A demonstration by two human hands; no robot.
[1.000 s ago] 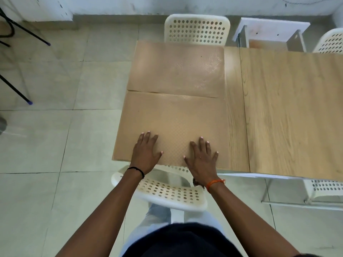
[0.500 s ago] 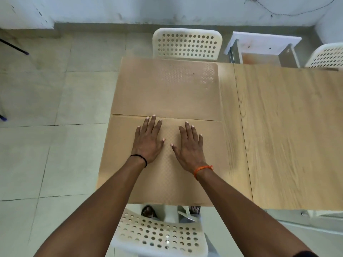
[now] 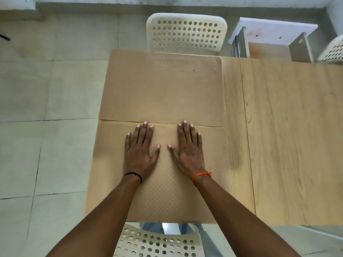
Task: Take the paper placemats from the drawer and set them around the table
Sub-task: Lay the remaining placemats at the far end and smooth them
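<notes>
The near chair (image 3: pixel 157 243) is seen at the bottom edge, tucked against the desk (image 3: pixel 289 138). The near placemat (image 3: pixel 163 197) lies flat at the left end of the desk, its left edge overhanging slightly. The left hand (image 3: pixel 140 154) and the right hand (image 3: pixel 188 153) are laid palm-down on it, side by side; the fingers (image 3: pixel 144 130) are held straight and spread, and nothing is gripped. The fingertips reach the seam where this mat meets the far placemat (image 3: pixel 161 91), which lies just beyond, edge to edge.

The step in hand is judged to be the smoothing and squaring of the near mat. Two places appear set; the right portion of the desk is not yet covered. The next move is likely to call for the hands to be lifted and further mats to be fetched.

Beyond the desk, the far chair (image 3: pixel 186 34) is placed. To its right, an open drawer (image 3: pixel 269 47) is visible; its contents cannot be made out. A third chair (image 3: pixel 333 51) shows at the right edge.
</notes>
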